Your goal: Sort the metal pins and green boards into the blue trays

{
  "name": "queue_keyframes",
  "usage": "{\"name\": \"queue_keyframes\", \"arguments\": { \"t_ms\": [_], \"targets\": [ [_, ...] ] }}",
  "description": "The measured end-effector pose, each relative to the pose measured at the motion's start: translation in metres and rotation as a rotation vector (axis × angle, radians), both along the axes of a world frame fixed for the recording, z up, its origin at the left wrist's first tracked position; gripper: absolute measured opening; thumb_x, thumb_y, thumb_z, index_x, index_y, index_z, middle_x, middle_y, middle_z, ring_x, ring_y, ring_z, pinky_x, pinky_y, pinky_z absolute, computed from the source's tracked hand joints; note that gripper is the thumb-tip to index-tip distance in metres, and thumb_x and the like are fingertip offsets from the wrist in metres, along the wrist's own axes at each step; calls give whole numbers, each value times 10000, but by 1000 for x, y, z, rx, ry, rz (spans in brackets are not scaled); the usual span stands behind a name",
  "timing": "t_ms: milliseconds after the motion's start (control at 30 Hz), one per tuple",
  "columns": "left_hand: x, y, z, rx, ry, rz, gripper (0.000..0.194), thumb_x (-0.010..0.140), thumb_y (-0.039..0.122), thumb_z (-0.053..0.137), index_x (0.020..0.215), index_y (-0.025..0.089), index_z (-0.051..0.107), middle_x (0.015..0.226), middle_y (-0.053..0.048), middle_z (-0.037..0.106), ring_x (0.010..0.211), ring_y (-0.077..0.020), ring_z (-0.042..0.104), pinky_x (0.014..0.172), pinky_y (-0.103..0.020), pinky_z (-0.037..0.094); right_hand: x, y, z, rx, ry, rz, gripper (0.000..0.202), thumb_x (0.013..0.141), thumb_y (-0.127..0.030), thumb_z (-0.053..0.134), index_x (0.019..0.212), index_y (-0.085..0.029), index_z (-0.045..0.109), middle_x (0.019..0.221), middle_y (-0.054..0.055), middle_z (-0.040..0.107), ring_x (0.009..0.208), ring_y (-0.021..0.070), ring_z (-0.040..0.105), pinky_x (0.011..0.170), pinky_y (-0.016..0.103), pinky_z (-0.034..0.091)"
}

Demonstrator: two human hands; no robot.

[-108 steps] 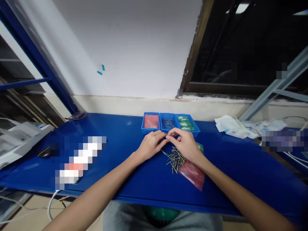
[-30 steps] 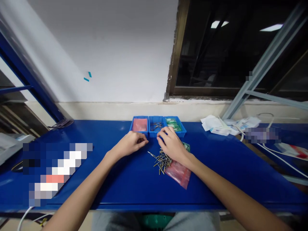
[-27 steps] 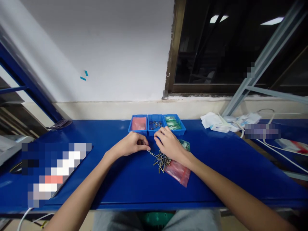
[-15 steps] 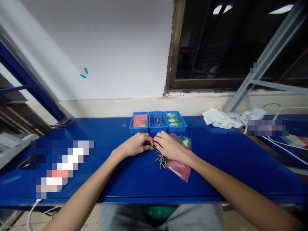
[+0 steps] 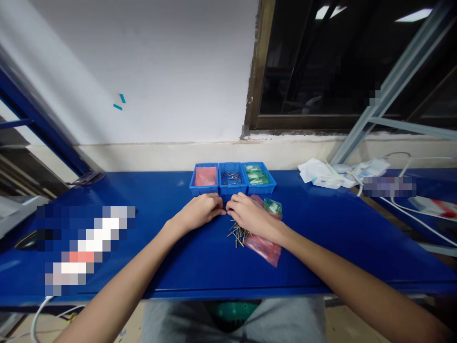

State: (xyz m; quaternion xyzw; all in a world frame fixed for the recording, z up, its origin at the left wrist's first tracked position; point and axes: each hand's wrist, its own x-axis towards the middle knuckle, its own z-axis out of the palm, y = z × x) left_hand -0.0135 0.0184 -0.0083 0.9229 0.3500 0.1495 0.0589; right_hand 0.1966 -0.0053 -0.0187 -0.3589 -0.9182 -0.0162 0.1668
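My left hand (image 5: 204, 209) rests low over the table with its fingers curled and thumb pressed to them. Its fingertips almost meet those of my right hand (image 5: 246, 209), which is also closed, palm down. Whatever the fingertips pinch, if anything, is too small or hidden to tell. Under and in front of my right hand lies a loose pile of slim metal pins (image 5: 237, 234) with brass-coloured ends. A pink plastic bag (image 5: 263, 248) lies beside the pile, partly under my right wrist. Beyond that wrist is a green bag (image 5: 273, 207) with pale contents.
Three joined blue bins stand behind my hands: the left bin (image 5: 204, 190) holds pink bags, the middle bin (image 5: 233, 189) metal pins, the right bin (image 5: 259, 189) green bags. White papers (image 5: 323, 174) and cables lie at the right of the blue table (image 5: 171, 267).
The view has shifted slightly. My left fingers have straightened a little near the right fingertips. The pile and bags lie as before.
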Motion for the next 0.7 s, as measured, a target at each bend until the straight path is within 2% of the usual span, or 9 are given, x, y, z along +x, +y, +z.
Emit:
{"name": "queue_keyframes", "arguments": {
  "t_ms": [200, 433, 600, 700],
  "targets": [
    [3, -3, -2, 66, 59, 17, 259, 986, 387, 536, 879, 159, 600, 856, -55, 647, 733, -175, 624, 624, -260, 438, 0, -4, 8, 18, 3, 11, 131, 950, -142, 544, 836, -173, 601, 875, 74, 616, 917, 223, 543, 842, 354, 424],
    [3, -2, -6, 77, 5, -33, 172, 998, 315, 518, 966, 180, 621, 889, -48, 669, 794, -181, 650, 662, -263, 457, 2, -5, 19, 39, -38, -54, 166, 963, -144, 511, 832, -171, 610, 840, 89, 647, 874, 234, 565, 740, 335, 415],
    [11, -4, -13, 87, -107, -2, 160, 993, 285, 521, 946, 167, 618, 855, -42, 655, 738, -158, 626, 659, -256, 464, 6, 3, 12, -24, 67, -166, 124, 959, -163, 523, 921, -168, 641, 820, 78, 647, 794, 208, 609, 692, 306, 422],
    [15, -6, -16, 118, -135, 7, 177, 998, 295, 508, 956, 160, 614, 845, -42, 639, 707, -149, 605, 648, -253, 469, 9, 10, 14, -46, 198, -164, 175, 938, -146, 530, 1049, -168, 664, 911, 94, 692, 834, 212, 643, 734, 319, 461]
  ]
}}
